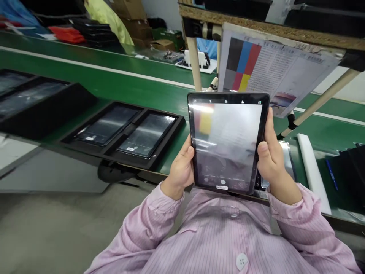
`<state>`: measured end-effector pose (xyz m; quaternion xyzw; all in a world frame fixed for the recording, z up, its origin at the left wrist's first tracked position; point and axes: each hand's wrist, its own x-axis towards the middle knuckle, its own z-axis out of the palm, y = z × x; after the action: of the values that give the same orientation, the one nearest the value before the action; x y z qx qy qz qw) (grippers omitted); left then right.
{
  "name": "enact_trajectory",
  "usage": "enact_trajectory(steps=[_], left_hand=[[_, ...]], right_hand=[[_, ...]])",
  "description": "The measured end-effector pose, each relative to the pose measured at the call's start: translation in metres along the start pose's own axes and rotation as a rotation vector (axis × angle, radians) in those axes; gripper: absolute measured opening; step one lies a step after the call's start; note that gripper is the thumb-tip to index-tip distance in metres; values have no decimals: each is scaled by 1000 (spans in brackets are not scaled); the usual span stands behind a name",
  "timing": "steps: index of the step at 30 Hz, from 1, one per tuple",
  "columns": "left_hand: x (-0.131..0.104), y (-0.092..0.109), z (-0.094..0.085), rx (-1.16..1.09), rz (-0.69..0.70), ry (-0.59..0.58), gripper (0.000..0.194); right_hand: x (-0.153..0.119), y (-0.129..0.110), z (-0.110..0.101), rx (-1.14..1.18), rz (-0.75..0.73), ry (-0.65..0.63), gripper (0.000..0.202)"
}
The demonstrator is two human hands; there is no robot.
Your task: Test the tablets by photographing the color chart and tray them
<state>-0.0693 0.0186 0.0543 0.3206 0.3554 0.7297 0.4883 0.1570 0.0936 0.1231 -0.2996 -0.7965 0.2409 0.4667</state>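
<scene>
A black-framed tablet (225, 144) is held upright in front of me, its screen lit with a camera view of a blurred colour chart. My left hand (181, 165) grips its left edge, thumb at the front. On the opposite edge my right hand (272, 156) is closed, the thumb near the bezel and the fingers running up the side. Behind the tablet hangs a printed sheet (270, 68) with black, blue, red and yellow colour blocks. Part of another tablet (287, 160) lies on the bench behind my right hand.
Left of me, a black foam tray (148, 161) with two tablets rests on the green conveyor (114, 89). Stacked trays (57, 110) stand farther left. A pipe-framed shelf (308, 32) overhangs ahead. To the right are a white foam strip (313, 171) and a blue pen (331, 174). A person's yellow sleeve (110, 21) shows across the conveyor.
</scene>
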Motion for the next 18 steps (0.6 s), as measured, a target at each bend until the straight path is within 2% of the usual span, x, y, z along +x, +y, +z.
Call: enact_trajectory(steps=[4, 6, 9, 11, 13, 16, 18], left_hand=[[4, 22, -14, 39, -75, 60, 58], [14, 34, -31, 102, -159, 78, 54], [37, 42, -61, 208, -282, 116, 54], [55, 33, -77, 310, -340, 160, 53], [72, 16, -85, 421, -361, 201, 48], [94, -10, -87, 540, -344, 217, 39], [101, -15, -85, 618, -295, 220, 35]], right_hand=[[-11, 26, 9, 205, 116, -187, 82], [-19, 37, 10, 314, 202, -119, 86], [-29, 51, 6, 320, 357, 87, 82], [-32, 62, 3, 257, 454, 116, 77], [-32, 75, -1, 161, 509, 79, 76], [-27, 94, -8, -5, 523, 32, 79], [-21, 105, -14, -116, 528, 4, 80]])
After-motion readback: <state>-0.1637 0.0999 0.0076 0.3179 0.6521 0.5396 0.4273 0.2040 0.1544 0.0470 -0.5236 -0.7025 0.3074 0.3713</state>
